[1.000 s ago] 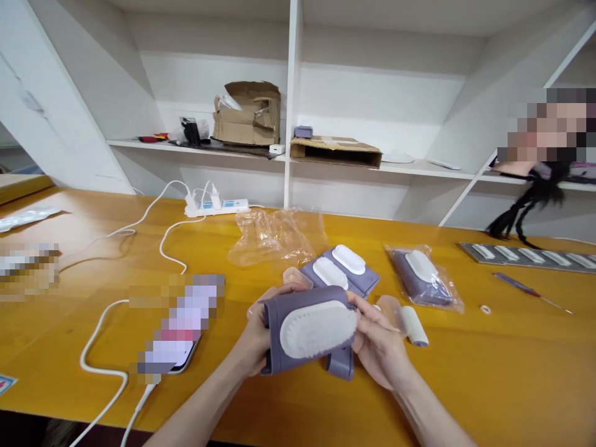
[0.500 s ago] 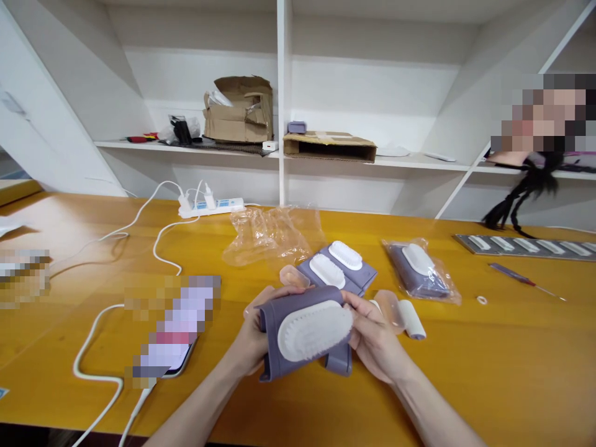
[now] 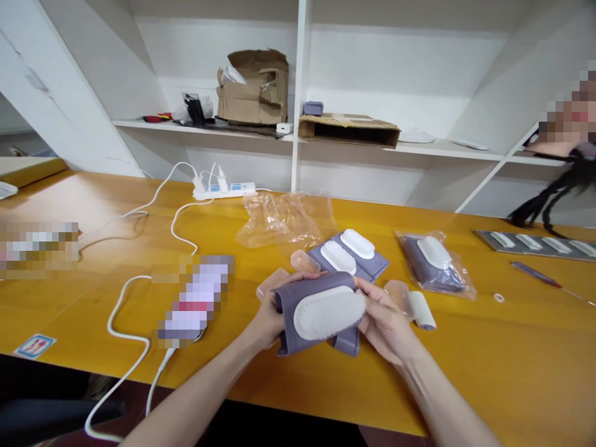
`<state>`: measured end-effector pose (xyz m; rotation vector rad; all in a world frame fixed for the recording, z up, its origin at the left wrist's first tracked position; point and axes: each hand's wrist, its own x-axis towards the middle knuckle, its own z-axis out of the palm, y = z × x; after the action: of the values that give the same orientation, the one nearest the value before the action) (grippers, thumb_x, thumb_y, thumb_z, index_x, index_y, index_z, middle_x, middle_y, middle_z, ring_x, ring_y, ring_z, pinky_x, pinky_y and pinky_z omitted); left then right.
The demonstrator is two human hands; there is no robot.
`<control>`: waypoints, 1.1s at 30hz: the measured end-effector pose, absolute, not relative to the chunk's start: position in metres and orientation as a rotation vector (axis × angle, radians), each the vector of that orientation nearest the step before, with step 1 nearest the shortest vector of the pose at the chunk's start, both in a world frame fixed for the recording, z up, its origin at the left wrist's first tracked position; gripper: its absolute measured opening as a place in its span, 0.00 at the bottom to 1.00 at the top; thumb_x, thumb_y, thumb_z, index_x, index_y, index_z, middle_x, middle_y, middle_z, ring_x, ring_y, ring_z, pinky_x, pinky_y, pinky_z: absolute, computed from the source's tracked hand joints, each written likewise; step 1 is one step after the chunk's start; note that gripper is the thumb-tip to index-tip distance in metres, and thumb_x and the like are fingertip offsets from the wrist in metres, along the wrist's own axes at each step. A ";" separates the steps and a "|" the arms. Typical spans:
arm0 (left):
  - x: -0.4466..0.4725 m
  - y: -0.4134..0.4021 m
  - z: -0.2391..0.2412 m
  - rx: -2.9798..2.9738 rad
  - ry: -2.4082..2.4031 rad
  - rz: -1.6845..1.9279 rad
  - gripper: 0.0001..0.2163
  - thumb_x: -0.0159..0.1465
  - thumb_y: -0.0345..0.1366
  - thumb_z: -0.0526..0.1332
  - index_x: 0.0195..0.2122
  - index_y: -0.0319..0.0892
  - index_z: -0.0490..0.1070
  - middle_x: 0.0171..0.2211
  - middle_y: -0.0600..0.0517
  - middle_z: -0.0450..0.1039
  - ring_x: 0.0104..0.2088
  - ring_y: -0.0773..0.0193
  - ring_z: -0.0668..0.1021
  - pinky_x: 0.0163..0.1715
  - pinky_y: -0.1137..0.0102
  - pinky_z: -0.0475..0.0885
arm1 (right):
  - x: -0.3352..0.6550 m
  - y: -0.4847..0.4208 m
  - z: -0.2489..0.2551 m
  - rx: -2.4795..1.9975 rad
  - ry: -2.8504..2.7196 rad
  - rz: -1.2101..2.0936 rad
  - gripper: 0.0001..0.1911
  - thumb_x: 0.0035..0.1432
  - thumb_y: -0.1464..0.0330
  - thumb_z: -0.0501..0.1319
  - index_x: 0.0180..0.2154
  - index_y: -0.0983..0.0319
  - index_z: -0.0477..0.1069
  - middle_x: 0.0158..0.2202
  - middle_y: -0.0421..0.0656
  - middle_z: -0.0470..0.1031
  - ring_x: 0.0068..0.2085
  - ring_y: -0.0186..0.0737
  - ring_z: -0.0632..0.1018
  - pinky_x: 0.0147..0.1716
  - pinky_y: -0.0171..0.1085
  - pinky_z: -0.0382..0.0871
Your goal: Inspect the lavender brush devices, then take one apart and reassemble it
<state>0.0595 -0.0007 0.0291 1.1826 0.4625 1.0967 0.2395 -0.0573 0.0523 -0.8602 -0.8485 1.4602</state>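
Both my hands hold one purple pad (image 3: 298,323) with a white oval bristled piece (image 3: 328,312) on its face, just above the orange table. My left hand (image 3: 266,318) grips its left edge with the fingers wrapped behind. My right hand (image 3: 384,323) pinches its right end beside the white piece. Another purple part (image 3: 347,340) shows under the held one. Two more purple pads with white ovals (image 3: 348,253) lie just behind.
A bagged purple pad (image 3: 435,261), a small white cylinder (image 3: 423,310), crumpled clear plastic (image 3: 283,218), a power strip (image 3: 225,189) with white cables, a phone, a screwdriver (image 3: 535,273) and a tray (image 3: 535,241) are on the table (image 3: 512,347). Boxes sit on white shelves behind. A person is at far right.
The view has shifted so everything sits a little higher and to the right. My hands keep the same grip on the purple pad.
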 end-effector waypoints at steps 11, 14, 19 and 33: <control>0.058 0.006 0.028 1.082 0.386 0.969 0.16 0.44 0.38 0.71 0.36 0.45 0.78 0.45 0.45 0.77 0.52 0.47 0.72 0.50 0.58 0.67 | 0.253 -0.064 0.057 -0.898 -0.916 1.650 0.11 0.43 0.63 0.72 0.23 0.64 0.76 0.18 0.37 0.69 0.19 0.26 0.65 0.19 0.26 0.60; 0.056 0.008 0.027 1.077 0.330 0.940 0.13 0.46 0.38 0.70 0.35 0.45 0.79 0.45 0.45 0.77 0.52 0.48 0.72 0.51 0.58 0.65 | 0.252 -0.065 0.054 -0.926 -0.929 1.665 0.13 0.41 0.62 0.72 0.21 0.65 0.75 0.16 0.36 0.66 0.18 0.25 0.63 0.17 0.25 0.58; 0.056 0.007 0.028 1.010 0.305 0.889 0.12 0.49 0.40 0.68 0.36 0.47 0.78 0.45 0.47 0.77 0.51 0.49 0.73 0.51 0.58 0.66 | 0.241 -0.067 0.055 -0.913 -0.779 1.631 0.12 0.41 0.62 0.72 0.21 0.63 0.75 0.17 0.36 0.68 0.19 0.28 0.66 0.20 0.29 0.62; 0.052 0.004 0.031 1.172 0.575 1.292 0.15 0.53 0.37 0.66 0.43 0.47 0.75 0.49 0.47 0.73 0.49 0.54 0.74 0.47 0.64 0.69 | 0.234 -0.060 0.058 -0.882 -0.734 1.422 0.11 0.43 0.62 0.71 0.21 0.63 0.76 0.18 0.37 0.71 0.21 0.31 0.68 0.24 0.31 0.63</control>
<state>0.0517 0.0043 0.0312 1.1718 0.5749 1.2922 0.2338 -0.0604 0.0582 -0.8818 -0.7336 1.4215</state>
